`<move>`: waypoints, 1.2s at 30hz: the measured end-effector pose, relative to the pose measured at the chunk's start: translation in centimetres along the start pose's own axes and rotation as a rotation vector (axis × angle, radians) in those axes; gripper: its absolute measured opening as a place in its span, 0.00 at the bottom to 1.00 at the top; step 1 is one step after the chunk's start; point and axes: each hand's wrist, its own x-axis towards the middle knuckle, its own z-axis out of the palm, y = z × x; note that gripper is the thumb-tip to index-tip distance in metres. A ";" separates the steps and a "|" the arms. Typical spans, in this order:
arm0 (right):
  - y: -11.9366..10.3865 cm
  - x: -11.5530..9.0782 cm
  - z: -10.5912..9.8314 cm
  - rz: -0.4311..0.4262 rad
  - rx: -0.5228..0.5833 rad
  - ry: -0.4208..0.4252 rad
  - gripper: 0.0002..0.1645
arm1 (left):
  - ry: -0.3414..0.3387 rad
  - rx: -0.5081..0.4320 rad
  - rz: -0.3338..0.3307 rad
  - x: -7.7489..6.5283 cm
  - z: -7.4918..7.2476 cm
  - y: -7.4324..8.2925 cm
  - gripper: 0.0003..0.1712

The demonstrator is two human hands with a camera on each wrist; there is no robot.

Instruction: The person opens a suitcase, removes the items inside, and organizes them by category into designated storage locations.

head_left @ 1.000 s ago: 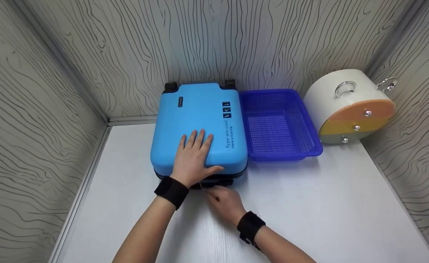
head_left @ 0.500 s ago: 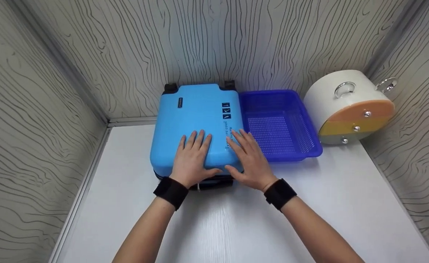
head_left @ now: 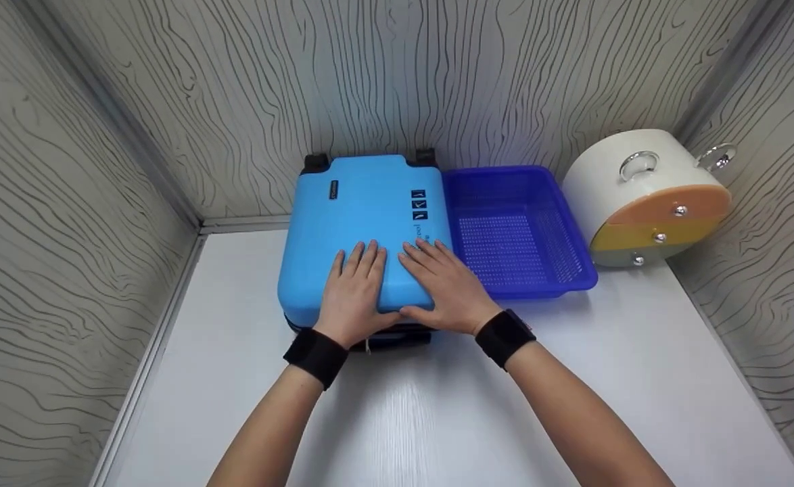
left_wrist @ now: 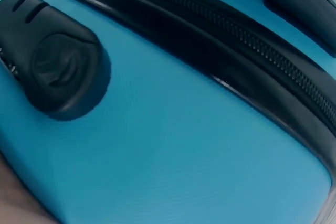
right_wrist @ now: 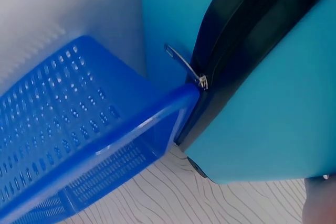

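Walls, head view: pale, with dark wood-grain lines (head_left: 248, 81); grey metal strips at the corners.
Counter: white (head_left: 606, 385), running up to the back wall.
Suitcase: blue suitcase (head_left: 363, 210) lying flat on the counter, left of centre, two black wheels (head_left: 316, 163) toward the back wall.
Left hand: my left hand (head_left: 353, 297) rests palm down on the suitcase's near edge; fingers straight, a little spread, holding nothing.
Right hand: my right hand (head_left: 450, 289) rests palm down on the near right corner; fingers straight, slightly spread, holding nothing. Thumb tips meet or nearly so; cannot tell which.
Wrists: a black band (head_left: 317, 358) on each.
Basket: blue-violet basket (head_left: 576, 277) just beside the suitcase, on its right.
Drawer box: white drum-shaped drawer box (head_left: 606, 162), right of the basket; orange, yellow and grey-green fronts, each with a knob.
Suitcase side, left wrist view: black fitting (left_wrist: 63, 72) with a round recess; zipper (left_wrist: 236, 30) above it. Skin at lower left; cannot tell fingers here.
Zipper pull, right wrist view: metal zipper pull (right_wrist: 181, 61) at the basket's rim. Skin at lower right; fingers unclear.
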 end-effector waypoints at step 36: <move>-0.3 0.0 0.4 0.015 -0.001 0.034 0.57 | 0.252 -0.473 -0.508 -10.7 7.4 2.6 0.03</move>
